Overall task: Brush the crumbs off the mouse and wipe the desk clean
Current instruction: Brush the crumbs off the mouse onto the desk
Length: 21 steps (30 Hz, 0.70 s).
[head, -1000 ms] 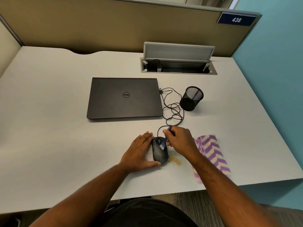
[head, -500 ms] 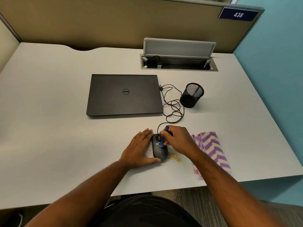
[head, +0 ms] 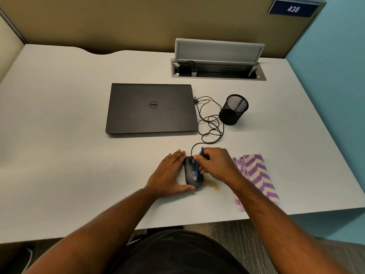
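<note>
On the white bench (head: 59, 135), near a closed laptop (head: 151, 108) and striped cloth (head: 254, 175), the left hand (head: 169, 175) lies flat-fingered against the dark mouse (head: 192, 173), thumb behind it, while the right hand (head: 215, 165) pinches a blue brush (head: 198, 169) touching its top, crumbs (head: 212, 183) just beside.

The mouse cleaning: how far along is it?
Partly done: a patch of tan crumbs already lies on the white desk beside the dark grey computer mouse. In hand: the left hand steadies the mouse while the right hand sweeps a small blue brush over pale specks on it. Left: wiping the desk; the folded purple-and-cream chevron cloth lies untouched.
</note>
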Each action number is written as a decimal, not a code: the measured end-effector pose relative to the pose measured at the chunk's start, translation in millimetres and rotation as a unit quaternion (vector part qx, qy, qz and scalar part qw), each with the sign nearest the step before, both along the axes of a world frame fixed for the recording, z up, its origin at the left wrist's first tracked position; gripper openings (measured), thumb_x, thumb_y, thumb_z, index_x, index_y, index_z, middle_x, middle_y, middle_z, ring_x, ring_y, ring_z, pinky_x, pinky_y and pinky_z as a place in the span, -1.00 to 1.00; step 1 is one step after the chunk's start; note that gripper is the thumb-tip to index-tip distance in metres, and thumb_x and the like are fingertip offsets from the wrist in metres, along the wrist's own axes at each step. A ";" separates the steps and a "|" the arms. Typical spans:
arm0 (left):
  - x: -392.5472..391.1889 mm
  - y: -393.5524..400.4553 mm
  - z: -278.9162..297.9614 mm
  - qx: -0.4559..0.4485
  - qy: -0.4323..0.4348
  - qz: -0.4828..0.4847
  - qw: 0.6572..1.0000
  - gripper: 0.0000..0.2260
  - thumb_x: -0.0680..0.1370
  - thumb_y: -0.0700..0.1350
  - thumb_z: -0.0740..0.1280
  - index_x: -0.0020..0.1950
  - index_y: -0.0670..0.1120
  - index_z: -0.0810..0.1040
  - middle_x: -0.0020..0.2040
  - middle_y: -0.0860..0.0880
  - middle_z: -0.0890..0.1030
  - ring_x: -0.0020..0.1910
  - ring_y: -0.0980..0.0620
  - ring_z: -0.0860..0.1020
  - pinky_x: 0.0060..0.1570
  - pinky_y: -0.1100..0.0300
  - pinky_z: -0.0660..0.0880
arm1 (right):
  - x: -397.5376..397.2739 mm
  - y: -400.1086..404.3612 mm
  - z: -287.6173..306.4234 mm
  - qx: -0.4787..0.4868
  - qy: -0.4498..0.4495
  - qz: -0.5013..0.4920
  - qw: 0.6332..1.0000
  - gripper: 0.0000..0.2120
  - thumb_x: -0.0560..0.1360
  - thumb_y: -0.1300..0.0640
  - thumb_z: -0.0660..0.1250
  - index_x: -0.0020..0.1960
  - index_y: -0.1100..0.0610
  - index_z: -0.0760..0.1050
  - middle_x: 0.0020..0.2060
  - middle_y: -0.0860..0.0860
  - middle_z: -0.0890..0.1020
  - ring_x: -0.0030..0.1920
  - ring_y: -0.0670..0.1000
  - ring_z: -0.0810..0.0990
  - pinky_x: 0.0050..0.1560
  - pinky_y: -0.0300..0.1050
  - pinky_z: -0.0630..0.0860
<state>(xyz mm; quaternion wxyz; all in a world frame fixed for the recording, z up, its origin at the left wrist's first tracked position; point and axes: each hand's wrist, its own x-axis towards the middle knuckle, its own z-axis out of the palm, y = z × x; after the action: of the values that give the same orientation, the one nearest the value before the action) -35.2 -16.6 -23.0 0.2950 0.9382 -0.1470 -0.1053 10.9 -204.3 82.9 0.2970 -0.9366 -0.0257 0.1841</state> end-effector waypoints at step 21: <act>0.5 0.8 -0.9 -0.001 -0.009 -0.003 1.000 0.04 0.37 0.55 0.31 0.65 0.00 0.08 0.66 0.05 0.07 0.63 0.08 0.00 0.59 0.10 -0.07 | 0.4 -0.8 0.7 -0.017 -0.014 0.005 1.000 -0.76 0.58 -0.09 0.31 0.01 0.09 0.59 -0.16 0.01 0.70 -0.19 -0.06 0.67 -0.03 -0.14 0.63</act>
<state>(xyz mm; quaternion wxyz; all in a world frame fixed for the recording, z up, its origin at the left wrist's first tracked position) -34.7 -15.9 -23.8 0.2945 0.9384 -0.1524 -0.0976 11.3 -205.1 83.6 0.2794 -0.9440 -0.0308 0.1729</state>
